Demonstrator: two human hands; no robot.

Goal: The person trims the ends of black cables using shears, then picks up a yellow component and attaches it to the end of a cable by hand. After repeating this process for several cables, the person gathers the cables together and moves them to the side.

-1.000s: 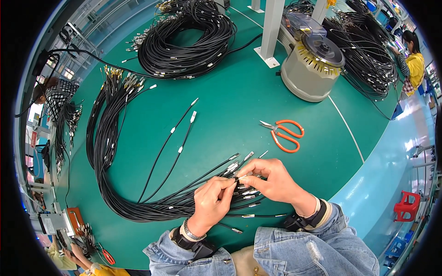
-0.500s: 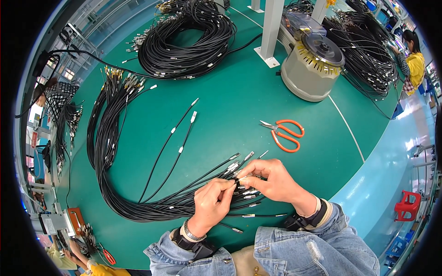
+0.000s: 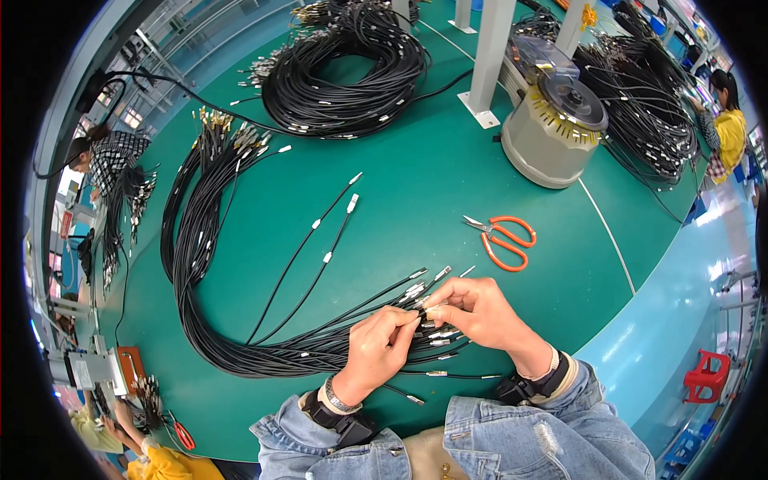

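A curved bundle of black cables (image 3: 190,272) lies on the green table, its ends with white labels fanned out under my hands. My left hand (image 3: 379,340) pinches one black cable close to its end. Thumb and forefinger of my right hand (image 3: 472,314) close on the same cable's tip, touching the left fingertips. What exactly sits between the right fingertips is mostly covered. Two cable ends (image 3: 326,258) stick out apart from the bundle, toward the middle of the table. Beyond my right hand lie scissors (image 3: 506,240) with orange handles, blades apart.
A large coil of black cables (image 3: 344,76) lies at the back. A round grey machine (image 3: 552,132) stands near a metal post (image 3: 486,72), with more cables (image 3: 644,120) at the right. Other people work at left and right. A red stool (image 3: 706,376) stands on the floor.
The view has shifted slightly, so the table's things appear a little farther right. My hands keep the same pinch on the cable, with small finger movements.
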